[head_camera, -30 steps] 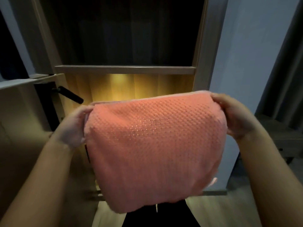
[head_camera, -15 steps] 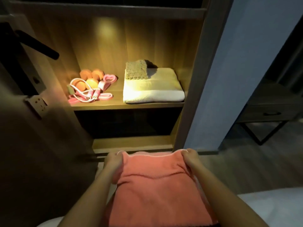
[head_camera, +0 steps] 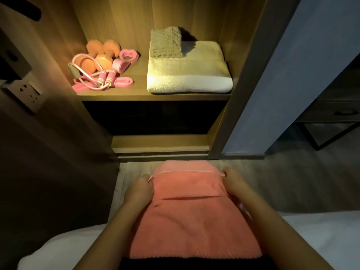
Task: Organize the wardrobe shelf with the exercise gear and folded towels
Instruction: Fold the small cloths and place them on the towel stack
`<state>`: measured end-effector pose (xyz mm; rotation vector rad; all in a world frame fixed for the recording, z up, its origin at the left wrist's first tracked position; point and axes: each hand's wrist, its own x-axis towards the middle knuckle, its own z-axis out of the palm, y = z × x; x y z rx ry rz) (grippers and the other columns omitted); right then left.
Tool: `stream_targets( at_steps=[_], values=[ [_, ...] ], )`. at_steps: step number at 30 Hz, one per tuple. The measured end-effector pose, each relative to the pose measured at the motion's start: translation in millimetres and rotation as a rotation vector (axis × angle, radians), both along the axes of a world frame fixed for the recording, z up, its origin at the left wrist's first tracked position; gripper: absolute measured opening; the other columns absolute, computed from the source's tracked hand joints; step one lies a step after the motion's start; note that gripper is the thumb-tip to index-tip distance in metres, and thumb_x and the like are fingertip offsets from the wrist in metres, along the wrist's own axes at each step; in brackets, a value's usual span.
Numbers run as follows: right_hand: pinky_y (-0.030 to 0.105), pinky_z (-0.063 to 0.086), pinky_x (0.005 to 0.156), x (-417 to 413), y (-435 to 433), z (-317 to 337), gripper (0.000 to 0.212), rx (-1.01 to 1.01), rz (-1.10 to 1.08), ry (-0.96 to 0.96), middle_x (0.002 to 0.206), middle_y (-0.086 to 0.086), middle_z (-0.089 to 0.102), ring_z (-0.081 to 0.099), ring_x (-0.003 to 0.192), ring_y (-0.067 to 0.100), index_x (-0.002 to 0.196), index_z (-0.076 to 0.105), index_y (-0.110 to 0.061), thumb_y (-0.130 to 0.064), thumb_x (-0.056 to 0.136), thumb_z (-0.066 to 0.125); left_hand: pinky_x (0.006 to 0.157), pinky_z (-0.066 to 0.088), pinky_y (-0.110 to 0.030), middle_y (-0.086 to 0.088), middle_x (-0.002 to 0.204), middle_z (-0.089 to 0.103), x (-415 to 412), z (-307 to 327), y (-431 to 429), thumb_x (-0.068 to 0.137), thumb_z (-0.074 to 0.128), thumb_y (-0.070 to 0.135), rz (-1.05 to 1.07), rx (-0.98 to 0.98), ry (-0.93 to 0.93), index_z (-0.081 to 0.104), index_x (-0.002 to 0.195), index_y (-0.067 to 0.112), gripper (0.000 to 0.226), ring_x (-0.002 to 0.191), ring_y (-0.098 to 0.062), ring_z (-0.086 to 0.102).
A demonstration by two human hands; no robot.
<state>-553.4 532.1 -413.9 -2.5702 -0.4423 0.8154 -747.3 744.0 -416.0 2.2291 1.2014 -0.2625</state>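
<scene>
Coral towel (head_camera: 192, 221) lay folded across the person's lap, in front of the wardrobe and below the lit shelf (head_camera: 155, 97), not on it. Left hand (head_camera: 139, 190) gripped the towel's far left corner, fingers curled round the hem; right hand (head_camera: 234, 184) pinched the far right corner likewise. Fingertips of both were tucked under the fabric and hidden. The towel's near edge ended against dark clothing, which the frame cut off. On the shelf, right side: a white towel (head_camera: 191, 75), folded, with a smaller tan cloth (head_camera: 165, 43) on its back left part. Left side: orange dumbbells (head_camera: 97, 53), partly covered by a pink skipping rope (head_camera: 97, 78) and pink bands (head_camera: 126, 57), all tangled together; the dumbbell count could not be read for certain. The compartment under the shelf was black, contents not discernible. A socket (head_camera: 29, 90) showed on the dim left panel. A dark handle (head_camera: 29, 10) was cut off at top left. A side table (head_camera: 341, 112) ran out of frame on the right.
</scene>
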Motion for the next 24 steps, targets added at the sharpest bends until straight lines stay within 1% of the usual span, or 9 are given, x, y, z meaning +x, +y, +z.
stream_targets(
  at_steps=[2, 4, 6, 9, 12, 15, 18, 21, 24],
  values=[
    [0.026, 0.036, 0.055, -2, -16, 14, 0.021, -0.144, 0.223, 0.025, 0.093, 0.008, 0.062, 0.056, 0.079, 0.022, 0.073, 0.05, -0.022, -0.017, 0.093, 0.048, 0.07, 0.045, -0.029, -0.004, 0.1, 0.068, -17, 17, -4, 0.102, 0.039, 0.036, -0.153, -0.017, 0.096, 0.065, 0.108, 0.021, 0.031, 0.081, -0.015, 0.056],
    [0.027, 0.04, 0.064, -10, -32, 33, 0.015, -0.247, 0.394, 0.059, 0.104, 0.009, 0.064, 0.057, 0.088, 0.023, 0.089, 0.061, -0.016, -0.023, 0.096, 0.049, 0.071, 0.042, -0.027, -0.005, 0.101, 0.068, -33, 38, -8, 0.102, 0.04, 0.037, -0.274, -0.064, 0.184, 0.067, 0.104, 0.021, 0.032, 0.081, -0.016, 0.055],
    [0.029, 0.042, 0.069, -16, -40, 50, 0.018, -0.275, 0.413, 0.12, 0.103, 0.007, 0.062, 0.056, 0.087, 0.02, 0.099, 0.062, -0.014, -0.026, 0.098, 0.048, 0.074, 0.046, -0.029, 0.0, 0.093, 0.066, -40, 51, -10, 0.102, 0.041, 0.04, -0.277, -0.113, 0.232, 0.065, 0.092, 0.024, 0.03, 0.082, -0.014, 0.058],
    [0.032, 0.046, 0.068, -15, -40, 56, 0.018, -0.109, 0.22, 0.066, 0.084, 0.001, 0.058, 0.055, 0.076, 0.017, 0.084, 0.058, -0.017, -0.022, 0.098, 0.048, 0.072, 0.049, -0.032, 0.0, 0.084, 0.063, -35, 55, -9, 0.101, 0.039, 0.038, -0.167, -0.02, 0.185, 0.062, 0.084, 0.022, 0.033, 0.078, -0.016, 0.06],
    [0.03, 0.043, 0.065, -11, -31, 46, 0.02, 0.216, -0.001, -0.114, 0.083, -0.003, 0.056, 0.054, 0.077, 0.016, 0.091, 0.057, -0.013, -0.024, 0.1, 0.042, 0.079, 0.049, -0.036, 0.001, 0.091, 0.061, -23, 43, -4, 0.103, 0.036, 0.035, 0.032, 0.097, -0.161, 0.061, 0.098, 0.017, 0.031, 0.086, -0.019, 0.058],
    [0.023, 0.038, 0.062, -14, -18, 32, 0.023, 0.429, -0.175, -0.065, 0.093, -0.006, 0.056, 0.052, 0.083, 0.005, 0.107, 0.054, -0.016, -0.031, 0.103, 0.038, 0.078, 0.043, -0.034, -0.002, 0.1, 0.059, -5, 25, -3, 0.103, 0.036, 0.026, 0.186, 0.018, -0.427, 0.06, 0.115, 0.017, 0.028, 0.095, -0.019, 0.055],
    [0.023, 0.04, 0.065, -8, -8, 9, 0.029, 0.455, -0.339, -0.001, 0.1, -0.002, 0.055, 0.052, 0.085, 0.006, 0.119, 0.052, -0.014, -0.029, 0.104, 0.033, 0.073, 0.041, -0.031, -0.002, 0.103, 0.06, 10, 5, 1, 0.104, 0.035, 0.025, 0.347, -0.047, -0.4, 0.058, 0.118, 0.019, 0.028, 0.095, -0.018, 0.056],
    [0.031, 0.043, 0.077, 7, 5, -6, 0.033, 0.396, -0.444, 0.032, 0.105, 0.004, 0.057, 0.058, 0.098, 0.02, 0.124, 0.053, -0.01, -0.025, 0.104, 0.031, 0.074, 0.043, -0.033, -0.006, 0.104, 0.06, 23, -8, 12, 0.104, 0.036, 0.024, 0.435, -0.054, -0.284, 0.057, 0.117, 0.017, 0.026, 0.092, -0.019, 0.055],
    [0.029, 0.04, 0.065, 18, 18, -16, 0.026, 0.261, -0.452, 0.081, 0.098, 0.004, 0.056, 0.055, 0.083, 0.017, 0.119, 0.052, -0.01, -0.022, 0.103, 0.035, 0.073, 0.045, -0.035, -0.005, 0.097, 0.055, 34, -16, 20, 0.104, 0.036, 0.026, 0.429, -0.054, -0.166, 0.056, 0.118, 0.012, 0.028, 0.09, -0.021, 0.055]
  ],
)
